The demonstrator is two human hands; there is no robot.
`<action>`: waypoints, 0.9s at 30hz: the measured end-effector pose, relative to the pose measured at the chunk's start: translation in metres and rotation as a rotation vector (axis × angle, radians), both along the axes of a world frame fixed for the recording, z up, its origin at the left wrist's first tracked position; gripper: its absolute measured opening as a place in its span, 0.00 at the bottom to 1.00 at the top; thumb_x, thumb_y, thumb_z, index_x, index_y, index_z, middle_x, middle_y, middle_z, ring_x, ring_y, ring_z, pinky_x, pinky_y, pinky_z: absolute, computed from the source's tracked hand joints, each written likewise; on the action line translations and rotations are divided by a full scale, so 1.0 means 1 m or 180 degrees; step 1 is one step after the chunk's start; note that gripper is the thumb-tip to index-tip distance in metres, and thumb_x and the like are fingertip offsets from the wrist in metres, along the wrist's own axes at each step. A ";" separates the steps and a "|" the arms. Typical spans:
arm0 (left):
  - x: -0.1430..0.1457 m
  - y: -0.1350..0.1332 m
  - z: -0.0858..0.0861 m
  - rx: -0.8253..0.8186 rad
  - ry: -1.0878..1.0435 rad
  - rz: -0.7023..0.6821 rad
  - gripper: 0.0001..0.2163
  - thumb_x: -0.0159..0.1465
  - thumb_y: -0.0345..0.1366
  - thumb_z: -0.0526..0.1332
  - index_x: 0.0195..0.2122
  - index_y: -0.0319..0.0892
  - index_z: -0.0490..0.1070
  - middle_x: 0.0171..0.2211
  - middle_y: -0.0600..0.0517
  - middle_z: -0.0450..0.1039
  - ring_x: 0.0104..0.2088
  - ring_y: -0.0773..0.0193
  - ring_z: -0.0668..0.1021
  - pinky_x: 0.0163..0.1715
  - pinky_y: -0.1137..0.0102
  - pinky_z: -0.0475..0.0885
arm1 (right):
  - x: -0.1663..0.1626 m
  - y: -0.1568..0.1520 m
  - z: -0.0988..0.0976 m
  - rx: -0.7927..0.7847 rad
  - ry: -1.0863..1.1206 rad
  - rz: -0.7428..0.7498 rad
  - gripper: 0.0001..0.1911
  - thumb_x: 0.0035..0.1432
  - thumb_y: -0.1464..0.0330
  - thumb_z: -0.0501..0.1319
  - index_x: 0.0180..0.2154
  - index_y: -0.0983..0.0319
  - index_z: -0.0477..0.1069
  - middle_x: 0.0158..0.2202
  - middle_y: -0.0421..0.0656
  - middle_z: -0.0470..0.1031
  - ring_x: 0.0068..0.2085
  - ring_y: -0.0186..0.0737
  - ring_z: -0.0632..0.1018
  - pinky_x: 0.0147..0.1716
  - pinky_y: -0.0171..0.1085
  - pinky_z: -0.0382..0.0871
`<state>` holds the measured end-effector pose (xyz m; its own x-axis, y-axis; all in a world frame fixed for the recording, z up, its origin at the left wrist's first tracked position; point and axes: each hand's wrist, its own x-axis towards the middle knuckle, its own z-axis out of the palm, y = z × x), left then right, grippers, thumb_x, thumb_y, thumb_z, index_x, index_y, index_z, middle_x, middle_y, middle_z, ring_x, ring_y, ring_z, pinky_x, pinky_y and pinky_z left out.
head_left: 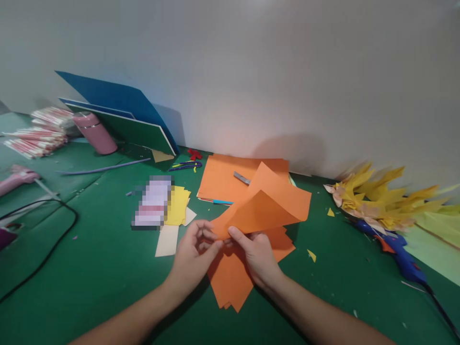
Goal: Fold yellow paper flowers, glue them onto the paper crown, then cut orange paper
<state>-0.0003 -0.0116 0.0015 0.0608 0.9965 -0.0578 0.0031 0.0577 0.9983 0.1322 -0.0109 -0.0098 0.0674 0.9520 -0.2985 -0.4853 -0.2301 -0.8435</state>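
Observation:
My left hand (pixel 194 256) and my right hand (pixel 257 254) both pinch the near corner of a folded orange paper sheet (pixel 269 201), held just above the green table. The sheet bends upward and away from me. Under my hands lies a small pile of cut orange paper pieces (pixel 230 282). Behind it sits a flat stack of orange sheets (pixel 223 179) with a grey blade-like tool (pixel 242 178) resting on top.
Yellow paper squares (pixel 178 205) and a cream card (pixel 167 240) lie left of my hands. A pink bottle (pixel 95 132) and blue and green boards (pixel 125 115) lean at the wall. Yellow paper flowers (pixel 377 201) and a blue glue gun (pixel 402 256) lie right. A black cable (pixel 53 244) crosses the left.

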 end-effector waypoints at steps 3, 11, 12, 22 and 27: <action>-0.002 -0.001 0.000 0.0065 -0.0003 -0.0047 0.11 0.50 0.36 0.65 0.32 0.43 0.64 0.25 0.57 0.67 0.28 0.67 0.74 0.30 0.70 0.72 | 0.000 -0.001 0.000 0.0021 0.0008 0.0004 0.16 0.35 0.60 0.73 0.23 0.65 0.74 0.19 0.42 0.76 0.21 0.35 0.74 0.23 0.35 0.69; -0.003 -0.003 0.000 0.0085 0.0016 -0.0070 0.11 0.50 0.36 0.65 0.31 0.44 0.65 0.24 0.57 0.67 0.27 0.67 0.74 0.29 0.71 0.71 | 0.000 -0.002 -0.001 0.0013 -0.0011 0.0011 0.16 0.36 0.60 0.73 0.24 0.65 0.74 0.19 0.42 0.76 0.21 0.36 0.75 0.21 0.34 0.69; -0.003 -0.004 0.000 0.0073 -0.0008 -0.0068 0.11 0.50 0.36 0.65 0.31 0.44 0.65 0.24 0.57 0.67 0.27 0.68 0.73 0.28 0.71 0.71 | -0.001 -0.002 -0.001 0.0007 -0.0011 0.0008 0.16 0.35 0.60 0.73 0.24 0.65 0.74 0.20 0.42 0.76 0.21 0.36 0.75 0.22 0.34 0.69; -0.002 -0.003 0.002 -0.0247 -0.0081 -0.0022 0.14 0.49 0.37 0.65 0.37 0.43 0.68 0.24 0.59 0.63 0.23 0.70 0.70 0.24 0.73 0.67 | -0.001 -0.002 0.000 -0.0033 -0.0054 0.0082 0.16 0.35 0.59 0.73 0.22 0.65 0.75 0.19 0.43 0.76 0.21 0.37 0.75 0.24 0.36 0.70; -0.001 -0.002 0.000 -0.0152 0.0142 -0.0082 0.12 0.50 0.34 0.62 0.38 0.42 0.68 0.23 0.59 0.63 0.23 0.69 0.70 0.26 0.72 0.67 | 0.000 -0.002 0.000 -0.0007 0.0043 -0.0021 0.15 0.35 0.61 0.73 0.24 0.64 0.77 0.21 0.42 0.78 0.23 0.36 0.76 0.26 0.35 0.72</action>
<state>-0.0016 -0.0136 0.0016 0.0826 0.9907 -0.1085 0.0495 0.1046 0.9933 0.1324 -0.0127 -0.0097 0.0697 0.9509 -0.3016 -0.4983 -0.2287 -0.8363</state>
